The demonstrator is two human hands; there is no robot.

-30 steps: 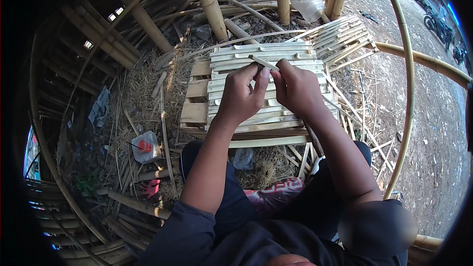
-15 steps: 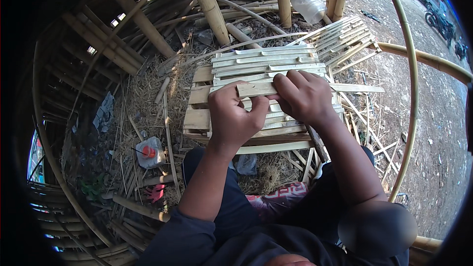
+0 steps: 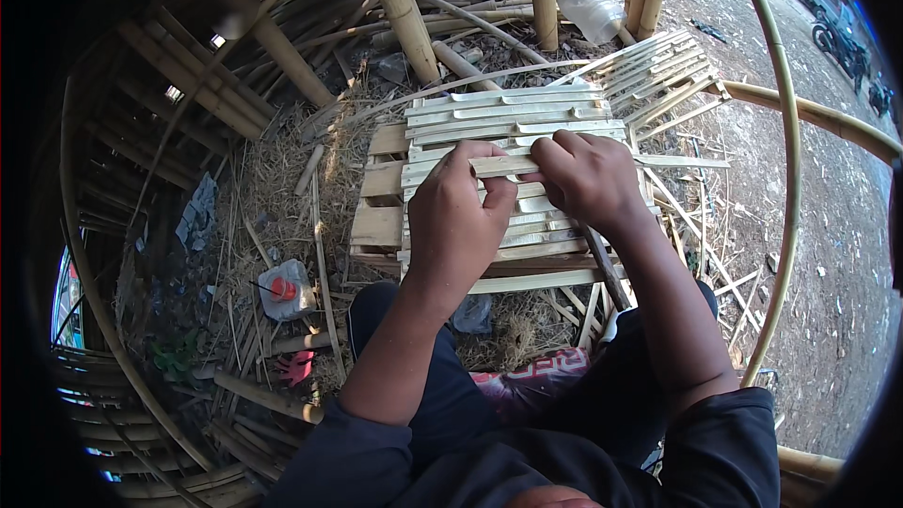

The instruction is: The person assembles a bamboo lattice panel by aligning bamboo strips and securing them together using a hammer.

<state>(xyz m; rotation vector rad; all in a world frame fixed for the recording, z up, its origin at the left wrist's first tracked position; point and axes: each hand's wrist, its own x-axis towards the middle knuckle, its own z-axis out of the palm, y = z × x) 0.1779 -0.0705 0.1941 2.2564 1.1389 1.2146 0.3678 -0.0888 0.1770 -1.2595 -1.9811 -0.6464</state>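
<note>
My left hand [image 3: 458, 216] and my right hand [image 3: 585, 177] both grip a pale bamboo slat [image 3: 501, 166] lying crosswise on a panel of parallel bamboo slats [image 3: 513, 113]. The panel rests on a low wooden pallet [image 3: 378, 212] in front of my knees. My fingers curl over the slat from either end, thumbs close together near its middle. More slats of the panel show beyond and under my hands.
A fan of bound slats [image 3: 663, 71] lies at the back right beside a clear plastic bottle [image 3: 591, 7]. Thick bamboo poles [image 3: 400, 5] rise behind. A red-capped white container [image 3: 282, 289] sits on straw at the left. A curved bamboo hoop [image 3: 792, 179] arcs on the right.
Both hands have drawn nearer to me across the panel and have closed down on one slat, which now lies flat on the panel.
</note>
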